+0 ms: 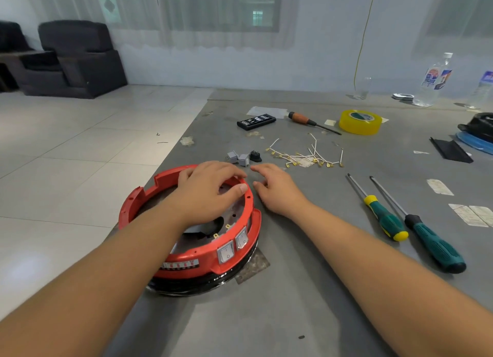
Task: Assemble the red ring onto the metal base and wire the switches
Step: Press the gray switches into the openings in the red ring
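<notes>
While left hand (208, 189) grips the red ring (186, 260), right hand (277, 188) rests loose beside it.
Switches (238, 157) and wires (306, 155) lie just beyond the fingertips.

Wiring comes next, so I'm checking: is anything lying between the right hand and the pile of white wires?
Nothing visible does. The right hand hovers beside the red ring; bare table separates it from the white wires.
</notes>
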The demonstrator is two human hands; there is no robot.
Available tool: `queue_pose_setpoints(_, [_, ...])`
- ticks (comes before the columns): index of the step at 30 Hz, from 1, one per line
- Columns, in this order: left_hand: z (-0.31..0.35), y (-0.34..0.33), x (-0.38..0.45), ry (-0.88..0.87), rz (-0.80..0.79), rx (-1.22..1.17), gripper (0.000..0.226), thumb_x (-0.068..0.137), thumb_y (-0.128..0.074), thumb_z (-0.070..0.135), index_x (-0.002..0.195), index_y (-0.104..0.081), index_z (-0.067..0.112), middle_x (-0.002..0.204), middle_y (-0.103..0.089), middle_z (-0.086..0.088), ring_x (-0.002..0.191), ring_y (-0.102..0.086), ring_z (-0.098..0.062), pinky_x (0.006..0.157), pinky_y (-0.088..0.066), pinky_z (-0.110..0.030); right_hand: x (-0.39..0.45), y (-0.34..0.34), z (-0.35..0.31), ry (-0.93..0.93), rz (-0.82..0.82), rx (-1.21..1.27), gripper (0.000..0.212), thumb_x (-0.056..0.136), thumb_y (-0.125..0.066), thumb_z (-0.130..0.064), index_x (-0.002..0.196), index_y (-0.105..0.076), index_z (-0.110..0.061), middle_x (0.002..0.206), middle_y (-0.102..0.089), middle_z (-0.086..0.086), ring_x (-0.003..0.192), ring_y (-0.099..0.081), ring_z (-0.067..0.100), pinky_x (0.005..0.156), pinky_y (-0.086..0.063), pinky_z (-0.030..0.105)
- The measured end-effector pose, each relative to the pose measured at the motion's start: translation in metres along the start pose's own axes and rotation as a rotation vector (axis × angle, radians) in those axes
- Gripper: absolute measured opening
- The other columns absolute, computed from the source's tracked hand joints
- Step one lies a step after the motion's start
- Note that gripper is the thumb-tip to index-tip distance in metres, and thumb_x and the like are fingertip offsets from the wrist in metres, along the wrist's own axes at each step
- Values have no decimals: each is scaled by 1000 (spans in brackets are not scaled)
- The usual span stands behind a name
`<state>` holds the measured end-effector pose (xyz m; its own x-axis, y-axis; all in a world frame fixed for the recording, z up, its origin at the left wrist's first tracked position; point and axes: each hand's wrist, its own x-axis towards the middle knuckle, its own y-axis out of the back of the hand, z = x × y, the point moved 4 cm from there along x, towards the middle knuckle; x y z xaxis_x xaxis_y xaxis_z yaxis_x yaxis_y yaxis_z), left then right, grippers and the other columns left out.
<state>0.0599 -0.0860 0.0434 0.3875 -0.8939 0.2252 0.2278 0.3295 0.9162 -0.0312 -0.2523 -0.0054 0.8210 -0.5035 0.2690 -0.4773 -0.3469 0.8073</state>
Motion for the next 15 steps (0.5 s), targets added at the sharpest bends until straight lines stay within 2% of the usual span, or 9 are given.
queue_pose_setpoints(3, [-2,-4,0,14,14,4,47,92,-33,68,129,-57,52,140,-52,30,142,-36,-3,107,-20,-42,33,-13,-1,36,-46,-85,58,101,-55,-13,156,-37,-13,163,-32,6,148,-33,22,120,-20,26])
queue_pose_setpoints(5, [-1,-5,0,5,-11,-29,54,88,-28,72,128,-57,51,141,-52,28,143,-35,-6,116,-23,-47,49,-21,-1,34,-78,-171,61,104,-51,-20,160,-28,-17,168,-21,1,149,-32,25,121,-26,34])
queue_pose_setpoints(7, [0,-4,0,-9,-37,-47,62,85,-22,74,130,-57,49,143,-52,24,145,-35,-9,119,-27,-53,58,-27,-2,28,-98,-254,61,105,-48,-23,161,-25,-18,169,-19,-1,148,-34,27,117,-30,37])
queue_pose_setpoints(10, [0,-5,0,15,-28,-54,56,89,-28,69,132,-57,48,145,-50,25,146,-33,-7,118,-26,-54,59,-29,0,-3,-54,-238,54,103,-48,-23,156,-38,-16,164,-31,1,142,-41,28,115,-34,37])
queue_pose_setpoints(12, [1,-4,-1,29,-23,-64,54,89,-30,67,131,-58,48,145,-49,26,146,-32,-7,117,-25,-53,56,-26,1,-12,-2,-192,44,101,-53,-22,144,-50,-13,153,-43,5,133,-49,31,109,-40,41])
queue_pose_setpoints(15, [1,-2,0,19,-41,-78,52,89,-31,66,130,-58,49,144,-51,24,145,-34,-8,118,-27,-55,50,-22,1,-17,53,-141,33,98,-61,-24,128,-57,-10,136,-51,9,120,-55,31,100,-45,42])
